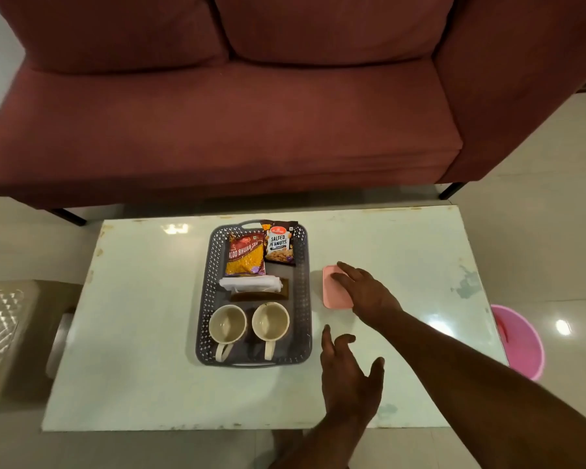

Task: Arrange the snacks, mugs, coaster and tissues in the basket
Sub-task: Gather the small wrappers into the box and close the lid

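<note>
A grey perforated basket [305, 299] lies mid-table. Inside it at the far end lean two snack packets: red-yellow Aloo Bhujia Sev [245, 253] and Salted Peanuts [279, 245]. White tissues [251, 283] sit in a brown holder [261, 294] in the middle. At the near end stand two cream mugs [227, 323] [270, 321], handles toward me. A pink square coaster [332, 286] lies on the table right of the basket. My right hand [366, 289] rests flat on the coaster, fingers spread. My left hand [349, 374] hovers open beside the basket's near right corner.
The pale glossy table [149, 333] stands before a maroon sofa [217, 113]. A pink bucket [521, 340] sits on the floor at the right. A translucent plastic container [4, 333] is on the floor at the left.
</note>
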